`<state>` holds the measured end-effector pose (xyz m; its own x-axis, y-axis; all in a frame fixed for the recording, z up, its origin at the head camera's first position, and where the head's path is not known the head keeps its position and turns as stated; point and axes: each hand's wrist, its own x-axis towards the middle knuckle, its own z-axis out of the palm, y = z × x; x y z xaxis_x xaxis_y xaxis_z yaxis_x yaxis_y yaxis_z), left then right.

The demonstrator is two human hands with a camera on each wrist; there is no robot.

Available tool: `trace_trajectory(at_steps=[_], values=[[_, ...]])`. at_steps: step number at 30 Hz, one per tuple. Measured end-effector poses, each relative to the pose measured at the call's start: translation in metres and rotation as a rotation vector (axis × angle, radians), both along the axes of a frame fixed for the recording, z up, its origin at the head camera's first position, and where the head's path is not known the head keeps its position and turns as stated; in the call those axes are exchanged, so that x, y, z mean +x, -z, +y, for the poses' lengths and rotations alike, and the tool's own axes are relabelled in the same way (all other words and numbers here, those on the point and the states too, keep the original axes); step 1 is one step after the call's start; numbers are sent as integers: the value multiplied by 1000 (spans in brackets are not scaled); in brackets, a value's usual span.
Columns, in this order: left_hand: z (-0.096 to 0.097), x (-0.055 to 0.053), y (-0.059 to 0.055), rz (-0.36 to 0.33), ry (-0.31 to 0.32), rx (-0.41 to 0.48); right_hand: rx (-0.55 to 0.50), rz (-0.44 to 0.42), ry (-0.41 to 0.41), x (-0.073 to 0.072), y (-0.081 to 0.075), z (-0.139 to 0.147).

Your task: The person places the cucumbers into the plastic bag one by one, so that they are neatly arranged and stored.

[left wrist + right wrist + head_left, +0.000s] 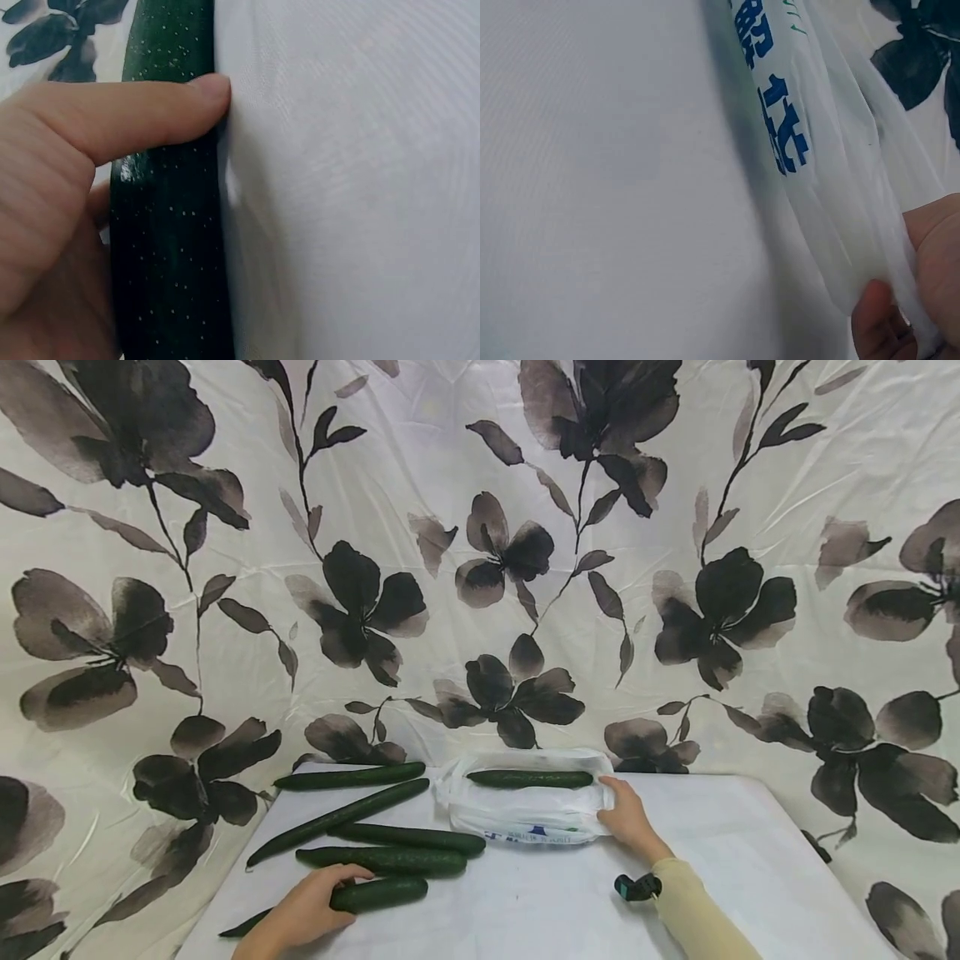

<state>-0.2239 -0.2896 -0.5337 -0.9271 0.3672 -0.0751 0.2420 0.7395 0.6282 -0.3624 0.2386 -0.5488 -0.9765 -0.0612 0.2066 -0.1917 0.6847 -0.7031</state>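
At the near left of the table, my left hand (311, 906) grips a dark green cucumber (386, 894). The left wrist view shows the thumb (172, 112) laid across the cucumber's speckled skin, with the other fingers mostly hidden behind it. My right hand (632, 816) pinches the right edge of a white plastic bag (525, 818) with blue print. In the right wrist view the bag's thin film (840, 187) runs between thumb and fingers. One cucumber (531, 779) lies on the bag, towards its far side.
Several more cucumbers lie left of the bag, among them a long slanted one (341, 821) and one (382, 860) just beyond my left hand. The white table (555, 910) ends at a floral curtain (480, 610). A black device (637, 887) sits at my right wrist.
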Motion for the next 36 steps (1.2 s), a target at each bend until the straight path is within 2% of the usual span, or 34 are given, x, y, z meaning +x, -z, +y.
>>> trace_trajectory(at_steps=[6,11,15,19,23,32,36], values=[[-2,5,1,28,-1,-21,-74,36,14,0,-9,-4],[-3,9,2,116,34,14,-69,4,24,0,-9,-4],[0,10,-7,180,55,63,-82,-7,24,-1,-9,-3],[7,6,-22,225,41,49,-93,-11,20,0,-9,-2],[16,-2,-32,232,36,27,-88,-30,29,2,-9,1],[31,-16,-40,252,11,61,-77,0,11,-1,-12,2],[40,-24,-45,253,32,91,-66,-6,15,-1,-10,1]])
